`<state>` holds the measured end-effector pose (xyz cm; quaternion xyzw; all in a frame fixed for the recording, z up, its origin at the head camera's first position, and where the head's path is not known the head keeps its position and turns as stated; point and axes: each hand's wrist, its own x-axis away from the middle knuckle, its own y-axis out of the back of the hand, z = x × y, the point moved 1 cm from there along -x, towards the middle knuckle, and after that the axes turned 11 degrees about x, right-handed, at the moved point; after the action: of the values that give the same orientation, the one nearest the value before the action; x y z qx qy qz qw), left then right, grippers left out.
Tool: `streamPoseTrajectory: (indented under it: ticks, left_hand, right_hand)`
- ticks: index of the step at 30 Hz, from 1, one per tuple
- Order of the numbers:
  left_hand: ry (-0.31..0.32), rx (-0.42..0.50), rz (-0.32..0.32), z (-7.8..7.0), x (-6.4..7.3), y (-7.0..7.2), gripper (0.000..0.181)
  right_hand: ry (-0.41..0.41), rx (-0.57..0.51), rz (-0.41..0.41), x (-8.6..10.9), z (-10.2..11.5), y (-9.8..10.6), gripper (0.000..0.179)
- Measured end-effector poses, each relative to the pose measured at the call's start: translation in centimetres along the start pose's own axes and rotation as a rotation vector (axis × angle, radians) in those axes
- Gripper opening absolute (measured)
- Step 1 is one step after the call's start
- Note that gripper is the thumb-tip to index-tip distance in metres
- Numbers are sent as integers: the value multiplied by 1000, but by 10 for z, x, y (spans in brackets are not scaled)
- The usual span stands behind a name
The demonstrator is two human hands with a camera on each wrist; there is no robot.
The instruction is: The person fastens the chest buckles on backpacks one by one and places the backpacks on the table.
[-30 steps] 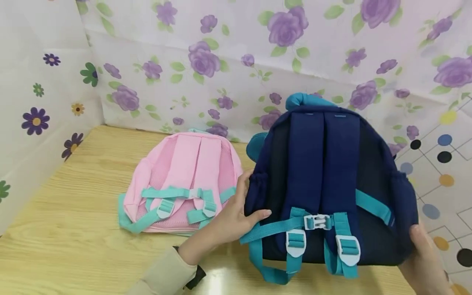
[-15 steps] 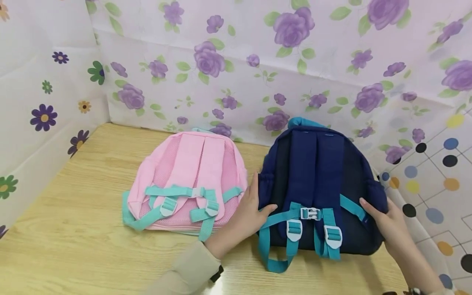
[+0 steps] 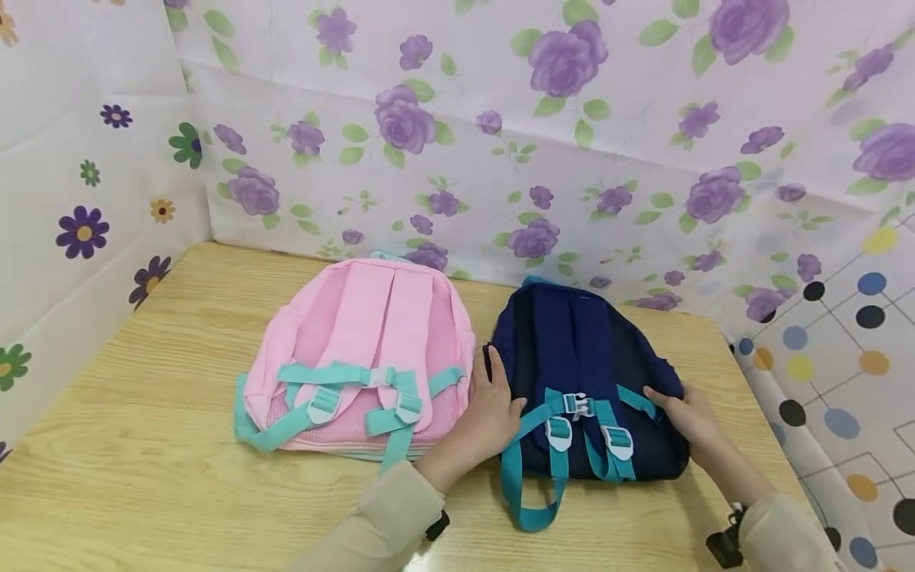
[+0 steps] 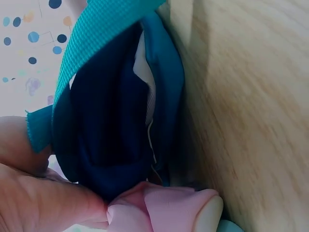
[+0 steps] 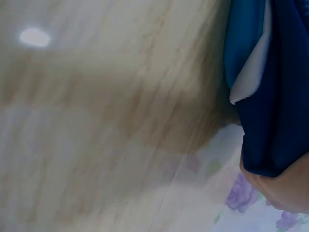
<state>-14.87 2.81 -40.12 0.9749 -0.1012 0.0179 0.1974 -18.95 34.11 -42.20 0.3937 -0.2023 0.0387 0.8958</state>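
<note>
A navy backpack [image 3: 590, 342] with teal straps and white buckles lies with its shoulder straps facing up, on the right part of the table. My left hand [image 3: 480, 417] holds its left side, thumb over the back panel. On the opposite side my right hand [image 3: 688, 415] grips the lower edge, its thumb on top and its other fingers hidden. In the left wrist view, a teal strap [image 4: 99, 46] crosses the bag's dark side near my left hand. A pink backpack [image 3: 357, 318] with mint straps lies just left, close beside my left hand.
The wood-grain table [image 3: 143, 413] carries both bags. A purple-flowered cloth [image 3: 486, 183] hangs behind its rear edge. Another flowered cloth [image 3: 93, 191] stands at the left, and a dotted cloth [image 3: 843, 381] runs along the right side.
Both hands have lowered the navy backpack from a raised, more upright pose, leftward, onto the table beside the pink one. The pink backpack stays in place.
</note>
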Motion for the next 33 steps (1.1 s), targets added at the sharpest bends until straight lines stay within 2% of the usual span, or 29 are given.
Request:
streamPoseTrajectory:
  ticks: [4,8,11,13,15,18,21,23,26,29,31,33]
  left_hand:
    - [-5,-9,4,4,-3,1,73]
    - [-35,-59,5,3,-2,7,67]
    - [-108,-128,4,0,3,11,60]
    - [-190,-188,2,-4,9,14,56]
    - [-278,-238,2,-11,14,16,50]
    - [-397,-316,30,-21,17,16,43]
    - [-453,-370,117,-27,14,9,41]
    - [-448,-386,181,-27,7,1,42]
    - [-365,-335,239,-22,-5,-9,44]
    - [-290,-265,246,-14,-15,-16,42]
    - [-257,-245,245,-9,-19,-19,40]
    - [-243,-266,238,-5,-19,-22,38]
  right_hand:
    - [5,97,-32,-7,6,-4,82]
    - [11,156,-49,-11,14,-9,79]
    - [11,186,-60,-8,18,-8,82]
    - [48,224,-110,-3,22,-5,84]
    - [106,261,-195,4,28,0,85]
    - [278,298,-330,13,43,4,73]
    - [476,319,-371,17,58,3,54]
    - [593,324,-322,19,66,0,45]
    - [706,357,-180,19,76,-8,45]
    - [772,389,-58,18,81,-18,51]
    - [798,417,-18,17,82,-23,53]
    - [793,443,8,17,83,-28,54]
